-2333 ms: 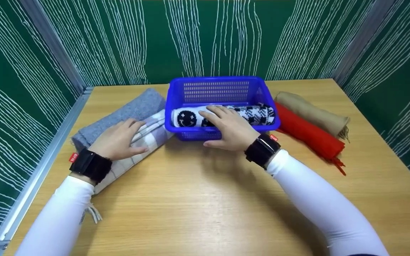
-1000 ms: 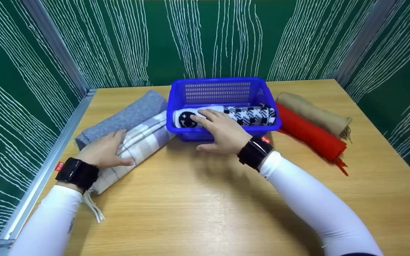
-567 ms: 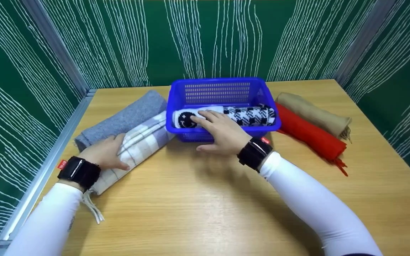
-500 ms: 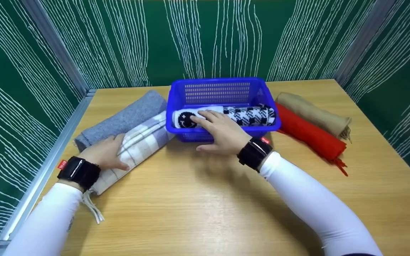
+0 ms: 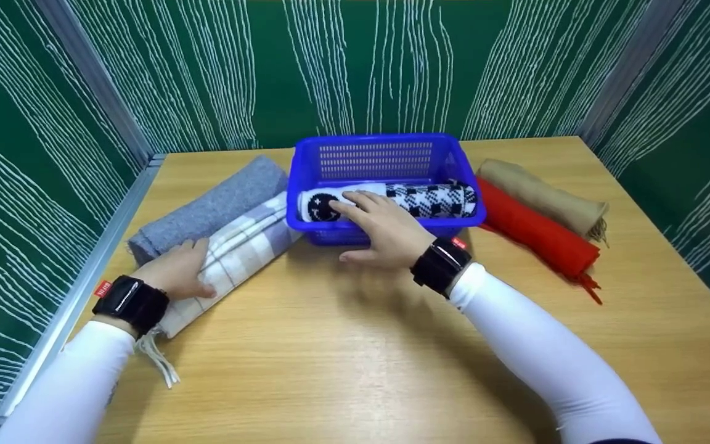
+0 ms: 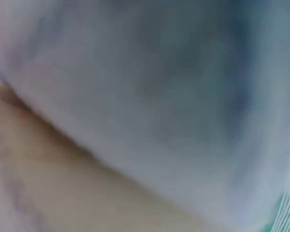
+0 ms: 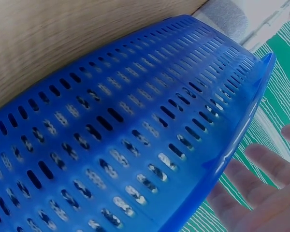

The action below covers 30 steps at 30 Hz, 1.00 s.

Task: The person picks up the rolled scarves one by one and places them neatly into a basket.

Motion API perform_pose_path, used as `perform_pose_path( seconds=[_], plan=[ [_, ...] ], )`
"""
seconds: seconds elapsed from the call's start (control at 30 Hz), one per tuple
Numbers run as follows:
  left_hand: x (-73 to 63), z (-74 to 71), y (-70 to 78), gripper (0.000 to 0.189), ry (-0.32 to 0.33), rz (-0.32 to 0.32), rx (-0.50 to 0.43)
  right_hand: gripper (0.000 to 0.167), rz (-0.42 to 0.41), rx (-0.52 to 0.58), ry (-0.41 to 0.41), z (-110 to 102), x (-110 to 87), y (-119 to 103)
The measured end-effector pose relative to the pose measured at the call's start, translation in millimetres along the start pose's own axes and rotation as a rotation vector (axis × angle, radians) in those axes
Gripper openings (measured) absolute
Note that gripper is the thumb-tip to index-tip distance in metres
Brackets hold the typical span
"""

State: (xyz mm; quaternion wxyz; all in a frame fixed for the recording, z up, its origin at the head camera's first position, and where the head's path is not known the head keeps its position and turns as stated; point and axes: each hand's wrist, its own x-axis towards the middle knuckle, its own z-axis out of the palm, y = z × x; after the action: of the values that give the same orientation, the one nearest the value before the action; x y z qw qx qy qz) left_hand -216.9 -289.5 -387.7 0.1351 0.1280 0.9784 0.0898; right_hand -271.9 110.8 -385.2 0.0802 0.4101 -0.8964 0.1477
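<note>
My left hand (image 5: 177, 268) grips a rolled white and lilac plaid scarf (image 5: 241, 259) near its front end, thumb on the near side and fingertips hidden behind the roll. Blurred plaid cloth (image 6: 135, 111) fills most of the left wrist view. My right hand (image 5: 389, 229) hovers over the front rim of a blue plastic basket (image 5: 386, 139), fingers spread and holding nothing. Inside the basket lies a rolled black-and-white patterned scarf (image 5: 435, 200), partly covered by that hand. In the right wrist view, the right hand's fingers (image 7: 253, 186) extend beyond the rim.
A rolled grey scarf (image 5: 213, 203) lies behind the plaid one, left of the basket. To the right rest a red rolled scarf (image 5: 537, 231) and a tan one (image 5: 543, 191). Green panels with white lines (image 5: 386, 68) enclose the wooden table (image 5: 355, 351) at back and sides.
My left hand has shifted down and left along the plaid scarf, and its fingers have closed round it. The right hand moved slightly left, then stayed still over the basket.
</note>
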Motion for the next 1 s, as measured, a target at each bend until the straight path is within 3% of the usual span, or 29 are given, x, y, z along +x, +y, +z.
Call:
perform_pose_path(
  seconds=[0.27, 0.57, 1.0],
  plan=[
    [-1.7, 2.1, -2.1, 0.103, 0.028, 0.021, 0.007, 0.091, -0.020, 0.001, 0.003, -3, 0.3, -1],
    [-5.4, 2.2, -5.9, 0.105, -0.008, -0.003, 0.010, 0.092, -0.018, 0.001, 0.008, -1, -0.2, 0],
    [-14.7, 1.3, -12.7, 0.107, -0.014, 0.014, 0.004, 0.093, -0.011, -0.004, -0.004, 1, 3.7, -7]
  ],
)
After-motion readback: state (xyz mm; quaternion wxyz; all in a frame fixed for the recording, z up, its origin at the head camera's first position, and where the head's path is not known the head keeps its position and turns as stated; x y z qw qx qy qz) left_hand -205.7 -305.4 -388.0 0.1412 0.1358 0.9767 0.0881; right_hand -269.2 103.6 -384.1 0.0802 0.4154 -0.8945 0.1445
